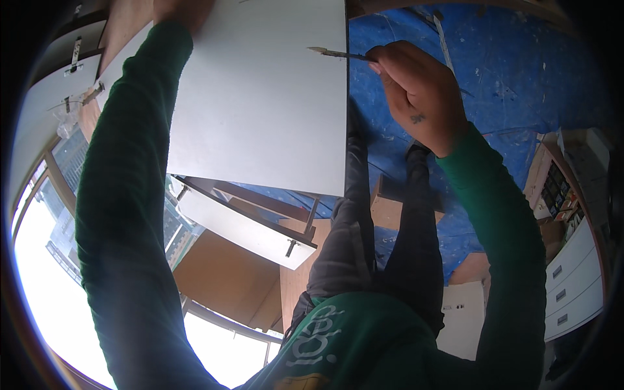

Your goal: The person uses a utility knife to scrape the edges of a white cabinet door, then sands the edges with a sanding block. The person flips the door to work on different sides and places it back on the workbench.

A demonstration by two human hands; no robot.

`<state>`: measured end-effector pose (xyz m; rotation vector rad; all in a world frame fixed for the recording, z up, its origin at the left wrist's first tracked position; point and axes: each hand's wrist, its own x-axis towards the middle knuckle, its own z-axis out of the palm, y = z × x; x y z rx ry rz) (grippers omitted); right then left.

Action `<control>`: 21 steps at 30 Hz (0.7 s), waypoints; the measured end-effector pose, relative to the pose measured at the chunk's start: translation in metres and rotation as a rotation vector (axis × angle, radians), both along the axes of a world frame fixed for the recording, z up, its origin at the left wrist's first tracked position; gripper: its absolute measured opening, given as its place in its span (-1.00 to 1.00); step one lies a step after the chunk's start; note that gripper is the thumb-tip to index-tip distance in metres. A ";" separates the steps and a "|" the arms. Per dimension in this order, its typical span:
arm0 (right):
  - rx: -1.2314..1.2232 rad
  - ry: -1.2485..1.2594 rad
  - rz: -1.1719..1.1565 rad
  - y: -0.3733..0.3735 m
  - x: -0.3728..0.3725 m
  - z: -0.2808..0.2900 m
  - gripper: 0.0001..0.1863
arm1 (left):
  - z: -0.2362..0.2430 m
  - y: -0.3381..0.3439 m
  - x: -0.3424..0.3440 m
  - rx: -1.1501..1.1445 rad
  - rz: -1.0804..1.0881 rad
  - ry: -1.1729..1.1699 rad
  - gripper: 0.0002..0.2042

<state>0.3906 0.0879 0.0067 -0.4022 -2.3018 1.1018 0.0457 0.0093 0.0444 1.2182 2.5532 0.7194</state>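
Our right hand point(419, 91) pinches the brush point(339, 54) in its fingers across the right edge of the panel point(266, 104), where a slack grip could drop it and mark the white; our left hand's point(182, 10) state we cannot tell.

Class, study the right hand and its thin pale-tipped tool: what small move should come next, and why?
Probably ease the tip of the thin tool down to the white panel near its right edge: the right hand grips the other end, and the tip points left over the panel. Whether it already touches is unclear.
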 end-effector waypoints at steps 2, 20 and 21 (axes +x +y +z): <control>-0.019 -0.009 -0.018 0.010 0.003 0.006 -0.89 | 0.000 0.000 -0.001 0.016 -0.012 -0.015 -0.24; 0.107 -0.066 0.041 0.029 0.002 -0.001 -0.84 | -0.007 0.000 -0.007 0.175 -0.016 -0.294 -0.30; 0.080 -0.049 0.029 0.035 0.000 0.002 -0.82 | -0.009 0.001 -0.006 0.226 0.001 -0.383 -0.29</control>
